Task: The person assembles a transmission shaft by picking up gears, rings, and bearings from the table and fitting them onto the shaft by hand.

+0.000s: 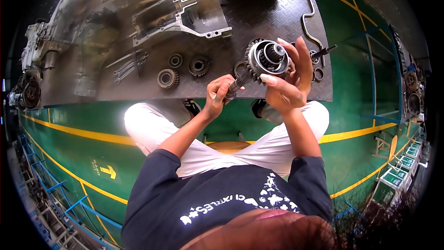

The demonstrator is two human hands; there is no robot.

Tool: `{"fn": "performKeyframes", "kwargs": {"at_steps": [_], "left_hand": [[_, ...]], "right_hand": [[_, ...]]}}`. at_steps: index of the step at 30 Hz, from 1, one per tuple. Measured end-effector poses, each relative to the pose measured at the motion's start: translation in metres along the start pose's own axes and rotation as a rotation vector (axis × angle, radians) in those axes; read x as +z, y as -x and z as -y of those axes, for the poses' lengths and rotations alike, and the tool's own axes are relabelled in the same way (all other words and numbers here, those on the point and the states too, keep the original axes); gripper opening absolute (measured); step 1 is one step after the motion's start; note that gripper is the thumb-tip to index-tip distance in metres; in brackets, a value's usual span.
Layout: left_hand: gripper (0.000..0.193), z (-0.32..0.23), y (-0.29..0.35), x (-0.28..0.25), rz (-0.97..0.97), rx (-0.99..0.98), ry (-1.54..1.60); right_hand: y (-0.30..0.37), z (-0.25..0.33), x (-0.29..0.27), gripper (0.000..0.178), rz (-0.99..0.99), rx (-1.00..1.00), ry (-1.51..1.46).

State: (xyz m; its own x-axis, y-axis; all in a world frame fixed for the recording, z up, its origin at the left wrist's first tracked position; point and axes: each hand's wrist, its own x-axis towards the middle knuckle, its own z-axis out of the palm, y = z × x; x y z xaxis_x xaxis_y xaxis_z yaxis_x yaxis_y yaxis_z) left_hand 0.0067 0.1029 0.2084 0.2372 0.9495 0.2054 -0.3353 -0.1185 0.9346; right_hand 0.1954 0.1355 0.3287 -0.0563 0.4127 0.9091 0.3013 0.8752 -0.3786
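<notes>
Above the near edge of the metal bench, a splined gear shaft (239,82) is held tilted between my two hands. The fingers of my left hand (217,93) are wrapped round its lower, thin end. At the upper end sit a toothed gear and a shiny metal ring (268,68), with the shaft's tip inside the ring. My right hand (292,76) grips this end from the right, thumb on the near side of the ring and fingers curved along its far side. Whether the ring is loose or seated on the shaft, I cannot tell.
On the bench (259,18) lie a toothed gear (168,79), another gear (199,66), a bearing ring (175,60) and several thin rods (129,67). Farther back is an opened gearbox housing (180,14). A bent metal rod (306,16) and a dark shaft (325,52) lie right.
</notes>
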Motion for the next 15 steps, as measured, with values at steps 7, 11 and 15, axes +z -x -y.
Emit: {"fn": "performKeyframes", "kwargs": {"at_steps": [7,11,15], "left_hand": [[0.057,0.003,-0.006,-0.002,-0.009,0.067,-0.063],[0.058,0.006,-0.005,0.000,-0.010,0.060,-0.062],[0.059,0.007,-0.003,0.002,-0.011,0.071,-0.042]], "right_hand": [[-0.009,0.009,-0.005,0.013,0.010,-0.009,-0.014],[-0.019,0.012,-0.009,0.007,-0.006,-0.041,-0.001],[-0.021,0.010,-0.011,0.005,-0.035,-0.045,0.002]]}}
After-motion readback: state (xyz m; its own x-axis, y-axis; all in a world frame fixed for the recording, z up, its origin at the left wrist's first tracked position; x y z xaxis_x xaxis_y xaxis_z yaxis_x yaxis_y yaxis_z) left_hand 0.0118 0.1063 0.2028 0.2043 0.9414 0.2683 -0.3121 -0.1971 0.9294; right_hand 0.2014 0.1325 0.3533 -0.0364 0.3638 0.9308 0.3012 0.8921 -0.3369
